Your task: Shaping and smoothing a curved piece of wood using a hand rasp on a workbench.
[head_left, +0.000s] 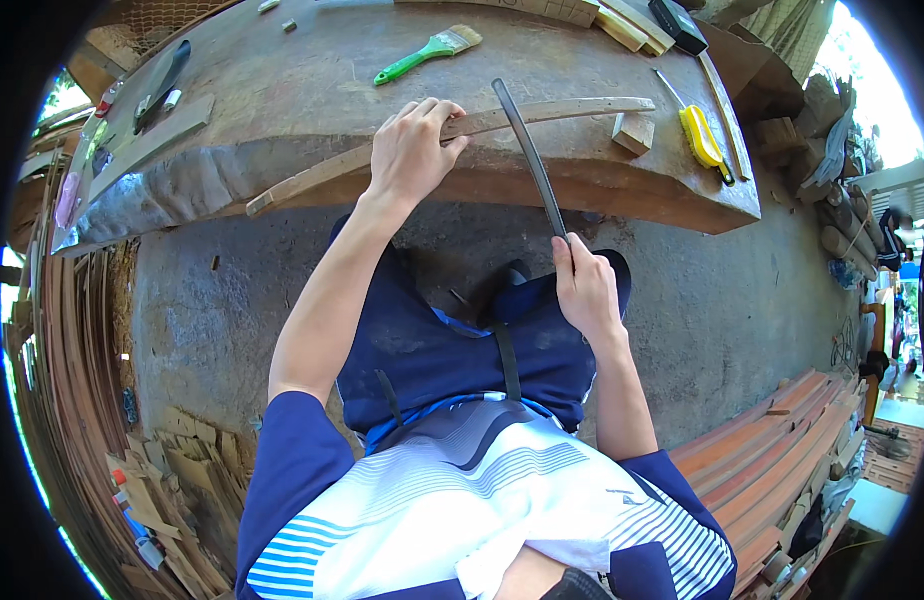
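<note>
A long, thin, slightly curved strip of wood (572, 108) lies along the front of the workbench. My left hand (413, 150) is closed around its middle, pressing near the bench edge, and the strip's left end (282, 190) reaches past the front edge. My right hand (586, 285) grips the lower end of a long dark metal file (530, 150). The file slants across the strip, its far tip above the bench top. Whether it touches the wood I cannot tell. Beside the strip's right end sits a small wood block (633, 133).
On the thick wooden workbench (312, 80) lie a green-handled brush (427, 54), a yellow-handled tool (700, 135) with a thin metal shaft, and a dark strap-like piece (162, 88). Stacked planks (772, 440) lie at lower right, boards (77, 350) at left and wood scraps (172, 490) at lower left.
</note>
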A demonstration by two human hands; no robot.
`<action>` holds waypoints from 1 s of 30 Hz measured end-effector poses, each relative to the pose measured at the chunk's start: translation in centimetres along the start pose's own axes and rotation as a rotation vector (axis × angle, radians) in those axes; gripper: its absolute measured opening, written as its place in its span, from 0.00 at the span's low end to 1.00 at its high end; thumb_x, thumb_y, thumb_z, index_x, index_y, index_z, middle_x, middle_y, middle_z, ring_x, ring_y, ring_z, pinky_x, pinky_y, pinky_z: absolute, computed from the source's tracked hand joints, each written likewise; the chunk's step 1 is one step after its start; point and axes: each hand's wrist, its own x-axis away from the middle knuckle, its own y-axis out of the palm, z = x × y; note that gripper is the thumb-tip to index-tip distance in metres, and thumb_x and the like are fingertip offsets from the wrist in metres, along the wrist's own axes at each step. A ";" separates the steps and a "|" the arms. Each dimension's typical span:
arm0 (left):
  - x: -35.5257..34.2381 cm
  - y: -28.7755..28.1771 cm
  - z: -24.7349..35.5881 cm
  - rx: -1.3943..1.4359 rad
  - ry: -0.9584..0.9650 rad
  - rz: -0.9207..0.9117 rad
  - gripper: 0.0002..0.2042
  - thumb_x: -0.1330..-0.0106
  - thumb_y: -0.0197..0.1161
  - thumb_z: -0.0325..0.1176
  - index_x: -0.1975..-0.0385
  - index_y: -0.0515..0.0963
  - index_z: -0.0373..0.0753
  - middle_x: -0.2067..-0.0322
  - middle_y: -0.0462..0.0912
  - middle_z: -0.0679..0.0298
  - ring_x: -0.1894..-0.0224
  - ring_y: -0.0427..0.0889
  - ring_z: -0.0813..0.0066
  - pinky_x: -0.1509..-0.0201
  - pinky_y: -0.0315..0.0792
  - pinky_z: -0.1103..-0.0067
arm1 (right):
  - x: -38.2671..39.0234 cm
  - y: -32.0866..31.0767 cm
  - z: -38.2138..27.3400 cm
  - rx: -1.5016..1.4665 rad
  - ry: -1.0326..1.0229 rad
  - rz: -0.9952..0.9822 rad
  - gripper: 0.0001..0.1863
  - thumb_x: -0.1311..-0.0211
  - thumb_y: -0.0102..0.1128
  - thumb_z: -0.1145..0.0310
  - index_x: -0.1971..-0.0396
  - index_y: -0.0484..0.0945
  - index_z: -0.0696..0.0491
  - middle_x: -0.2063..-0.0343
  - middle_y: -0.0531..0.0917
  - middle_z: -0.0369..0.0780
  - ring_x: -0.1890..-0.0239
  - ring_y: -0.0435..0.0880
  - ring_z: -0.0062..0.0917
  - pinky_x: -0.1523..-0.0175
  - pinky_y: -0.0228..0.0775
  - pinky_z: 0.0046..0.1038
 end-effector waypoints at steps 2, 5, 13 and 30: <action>-0.4 0.5 -0.1 0.000 -0.001 0.003 0.13 0.38 0.76 0.39 0.56 0.84 0.46 0.57 0.88 0.66 0.48 0.86 0.65 0.45 0.80 0.68 | -0.1 0.3 0.2 0.005 0.022 -0.022 0.18 0.18 0.49 0.59 0.66 0.76 0.57 0.81 0.80 0.53 0.74 0.83 0.52 0.69 0.72 0.49; -0.6 1.3 -0.4 0.026 0.019 0.025 0.13 0.40 0.77 0.39 0.59 0.85 0.45 0.57 0.88 0.66 0.49 0.86 0.64 0.46 0.80 0.68 | -0.3 0.8 0.4 0.010 0.034 -0.026 0.18 0.18 0.49 0.59 0.67 0.75 0.56 0.81 0.80 0.53 0.74 0.83 0.52 0.69 0.72 0.49; -1.4 3.8 -1.6 0.022 0.047 0.022 0.14 0.41 0.78 0.40 0.59 0.85 0.42 0.56 0.88 0.65 0.48 0.83 0.62 0.42 0.77 0.66 | -2.7 2.1 -0.8 0.122 0.022 -0.031 0.18 0.18 0.47 0.58 0.66 0.73 0.56 0.81 0.81 0.53 0.74 0.83 0.54 0.67 0.73 0.52; -2.8 5.4 -2.6 0.094 -0.026 -0.077 0.14 0.34 0.71 0.46 0.57 0.89 0.44 0.53 0.88 0.68 0.45 0.83 0.64 0.34 0.72 0.68 | -9.5 3.9 -2.6 0.333 0.014 -0.056 0.21 0.18 0.45 0.58 0.67 0.76 0.57 0.80 0.84 0.56 0.73 0.87 0.54 0.64 0.79 0.51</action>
